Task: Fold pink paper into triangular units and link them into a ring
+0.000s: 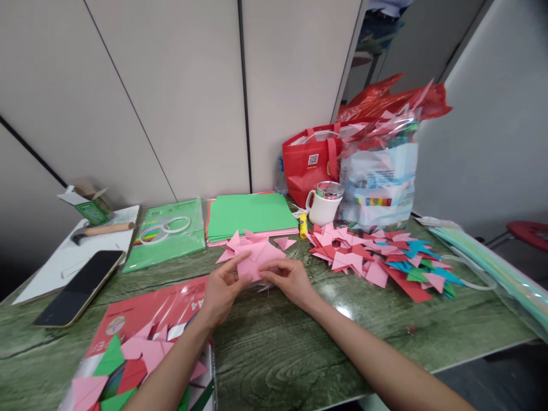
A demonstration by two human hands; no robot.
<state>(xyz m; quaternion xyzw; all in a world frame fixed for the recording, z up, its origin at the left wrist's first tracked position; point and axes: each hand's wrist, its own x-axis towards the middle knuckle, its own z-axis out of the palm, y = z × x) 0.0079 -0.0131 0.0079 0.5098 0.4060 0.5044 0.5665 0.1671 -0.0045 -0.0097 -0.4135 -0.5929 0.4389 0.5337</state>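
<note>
A folded piece of pink paper (pixel 256 255) is held between both hands above the table. My left hand (pixel 223 285) pinches its left and lower edge, the index finger lying along the side. My right hand (pixel 287 278) grips the lower right part between thumb and fingertips. Just behind the held paper lie other folded pink paper pieces (pixel 233 242), partly covered by it. A small pink triangle (pixel 285 244) rests to their right.
Green paper sheets (pixel 252 214) lie behind the hands. A glue stick (pixel 303 226), a mug (pixel 326 202) and a pile of folded papers (pixel 342 251) are to the right. On the left are a phone (pixel 81 288), a hammer (pixel 103 229) and a red paper pack (pixel 171 302).
</note>
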